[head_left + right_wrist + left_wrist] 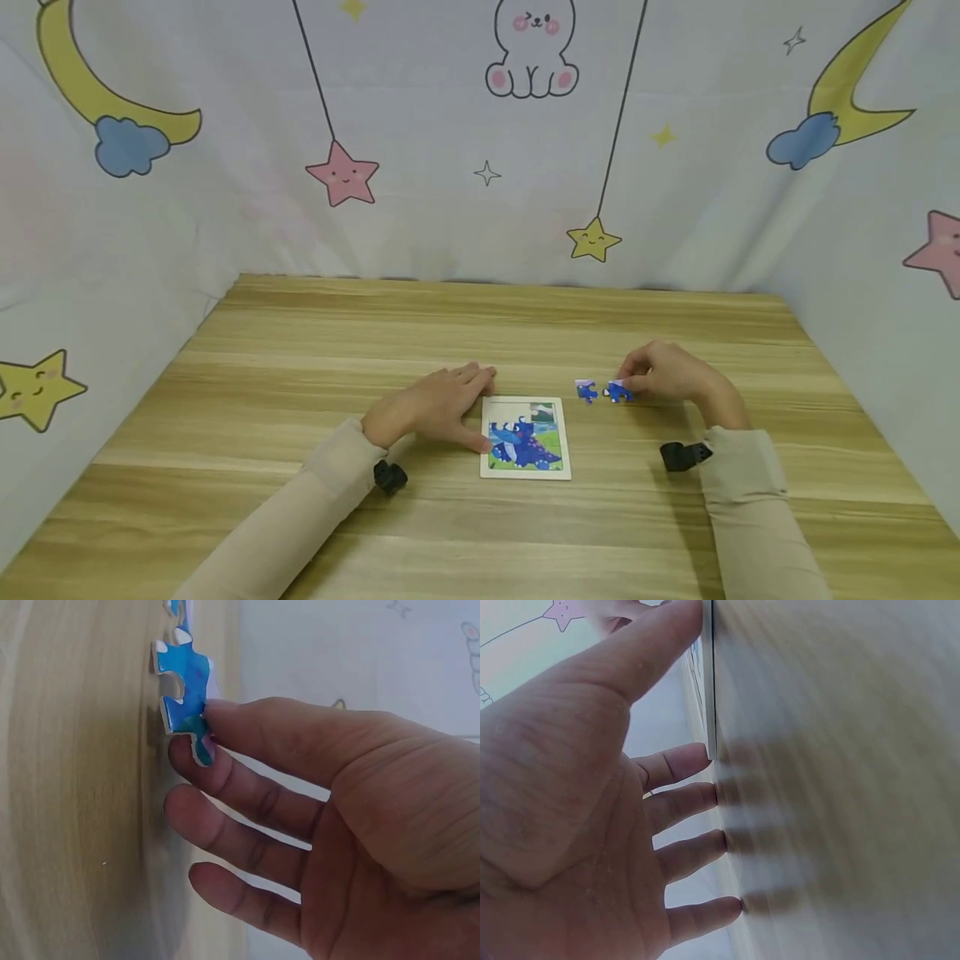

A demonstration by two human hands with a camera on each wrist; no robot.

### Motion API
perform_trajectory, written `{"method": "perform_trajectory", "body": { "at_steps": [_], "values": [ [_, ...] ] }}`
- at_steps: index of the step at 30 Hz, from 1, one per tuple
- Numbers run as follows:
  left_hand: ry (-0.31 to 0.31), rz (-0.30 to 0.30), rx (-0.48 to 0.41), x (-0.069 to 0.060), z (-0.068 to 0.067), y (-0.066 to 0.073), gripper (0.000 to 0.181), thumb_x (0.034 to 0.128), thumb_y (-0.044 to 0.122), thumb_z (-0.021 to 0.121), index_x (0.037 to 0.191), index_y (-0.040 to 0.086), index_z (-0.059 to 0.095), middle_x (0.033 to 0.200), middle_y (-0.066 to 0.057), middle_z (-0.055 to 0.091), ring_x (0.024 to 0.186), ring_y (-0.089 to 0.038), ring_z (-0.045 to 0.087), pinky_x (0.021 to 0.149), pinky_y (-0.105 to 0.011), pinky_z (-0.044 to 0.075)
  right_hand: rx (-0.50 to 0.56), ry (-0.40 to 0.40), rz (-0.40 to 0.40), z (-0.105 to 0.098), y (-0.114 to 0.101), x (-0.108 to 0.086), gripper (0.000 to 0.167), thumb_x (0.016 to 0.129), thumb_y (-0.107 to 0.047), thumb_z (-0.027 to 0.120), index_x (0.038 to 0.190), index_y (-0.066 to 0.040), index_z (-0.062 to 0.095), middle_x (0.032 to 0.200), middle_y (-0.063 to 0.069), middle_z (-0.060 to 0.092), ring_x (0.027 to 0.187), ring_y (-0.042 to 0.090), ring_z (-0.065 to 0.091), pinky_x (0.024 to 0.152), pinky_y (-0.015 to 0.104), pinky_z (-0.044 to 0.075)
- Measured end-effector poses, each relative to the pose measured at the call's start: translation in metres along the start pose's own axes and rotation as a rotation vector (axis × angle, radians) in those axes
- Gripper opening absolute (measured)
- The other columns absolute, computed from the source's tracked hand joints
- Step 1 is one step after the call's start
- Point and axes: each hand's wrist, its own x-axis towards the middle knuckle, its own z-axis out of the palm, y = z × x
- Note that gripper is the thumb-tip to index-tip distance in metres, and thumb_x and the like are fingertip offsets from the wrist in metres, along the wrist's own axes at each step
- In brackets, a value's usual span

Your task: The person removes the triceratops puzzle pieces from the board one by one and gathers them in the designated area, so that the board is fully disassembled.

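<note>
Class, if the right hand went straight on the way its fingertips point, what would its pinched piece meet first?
The right hand would probably meet the other loose blue jigsaw piece first, though exact height is unclear.

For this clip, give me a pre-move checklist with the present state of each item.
1. Right hand grips a piece: ok; thumb and finger pinch the right-hand puzzle piece at its edge.
2. Left hand at the puzzle board: ok; its thumb is at the left edge.
3. Other loose piece within view: ok; it lies between the board and the pinched piece.
4. Picture complete: not ok; two pieces are outside the board, whose upper left looks pale and unfilled.
5. Pinched piece fully off the table: cannot tell.
</note>
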Motion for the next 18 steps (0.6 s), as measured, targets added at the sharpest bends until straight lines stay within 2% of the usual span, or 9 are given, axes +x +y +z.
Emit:
{"method": "perform_trajectory", "body": {
  "at_steps": [4, 14, 18],
  "values": [
    [0.006, 0.005, 0.001, 0.0000, 0.0007, -0.0007, 0.095, 0.0849, 0.062, 0.070, 0.150, 0.003, 0.034, 0.139, -0.008, 0.049, 0.134, -0.025, 0.043, 0.111, -0.051, 0.032, -0.026, 0.004, 0.016, 0.0013, 0.0028, 0.0013, 0.007, 0.093, -0.005, 0.067, 0.090, -0.005, 0.073, 0.079, -0.001, 0.065, 0.073, 0.016, 0.053, 0.066, 0.032, 0.045],
    [-0.010, -0.006, 0.000, -0.0011, -0.0015, 0.0022, 0.096, 0.0850, 0.062, 0.070, 0.150, 0.002, 0.034, 0.143, -0.009, 0.048, 0.142, -0.029, 0.035, 0.113, -0.055, 0.028, -0.030, 0.019, 0.019, 0.0016, 0.0012, 0.0022, 0.004, 0.093, -0.007, 0.070, 0.092, -0.003, 0.070, 0.080, -0.001, 0.066, 0.073, 0.014, 0.053, 0.065, 0.032, 0.045],
    [-0.005, 0.000, 0.003, -0.0020, -0.0017, 0.0027, 0.097, 0.0850, 0.062, 0.070, 0.150, 0.001, 0.033, 0.139, -0.009, 0.049, 0.136, -0.027, 0.042, 0.111, -0.053, 0.032, -0.018, 0.033, 0.010, 0.0024, -0.0047, 0.0020, 0.004, 0.092, -0.006, 0.070, 0.093, -0.003, 0.068, 0.082, 0.002, 0.064, 0.074, 0.016, 0.054, 0.066, 0.032, 0.045]
  ]
}}
